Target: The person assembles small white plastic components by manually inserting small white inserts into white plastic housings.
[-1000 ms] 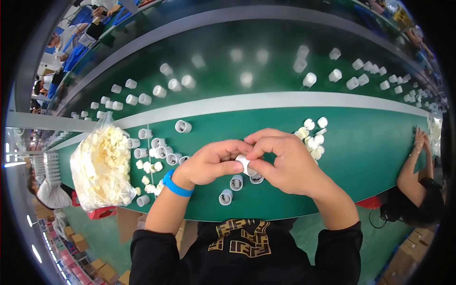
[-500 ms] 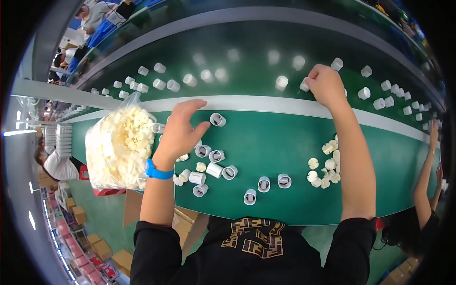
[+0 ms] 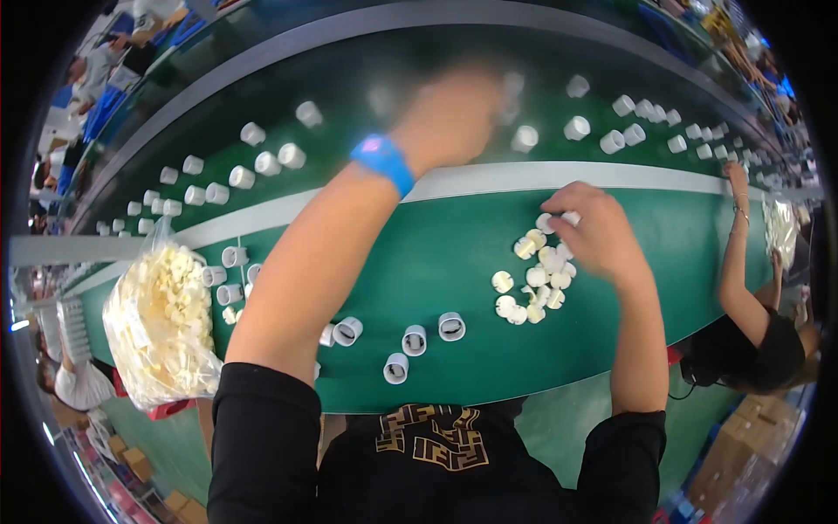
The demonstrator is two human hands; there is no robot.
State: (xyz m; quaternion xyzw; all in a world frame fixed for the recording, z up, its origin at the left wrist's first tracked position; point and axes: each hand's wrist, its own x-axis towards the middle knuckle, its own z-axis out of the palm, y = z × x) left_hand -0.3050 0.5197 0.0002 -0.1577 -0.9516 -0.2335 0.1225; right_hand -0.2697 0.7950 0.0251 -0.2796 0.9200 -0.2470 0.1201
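My left hand (image 3: 463, 113), smeared by motion, reaches over the green conveyor belt among several small white cylinders. Whether its fingers hold anything does not show. At the top of a loose group of cream-white round caps (image 3: 537, 275), my right hand (image 3: 598, 231) has its thumb and fingers curled round a white cap (image 3: 570, 218). Nearer me on the green work surface stand open white cups (image 3: 414, 341) with dark and metal parts inside. More open cups (image 3: 234, 256) sit left of my left forearm, which hides some of that area.
A clear plastic bag (image 3: 166, 323) full of cream caps stands at the left. A pale rail (image 3: 646, 173) separates the work surface from the belt, where white cylinders (image 3: 242, 177) stand along both sides. A co-worker's arm (image 3: 738, 271) reaches in at the right.
My left hand has swung from beside the cups out over the belt, to the right. My right hand has come back from a belt cylinder to the caps. The view has shifted.
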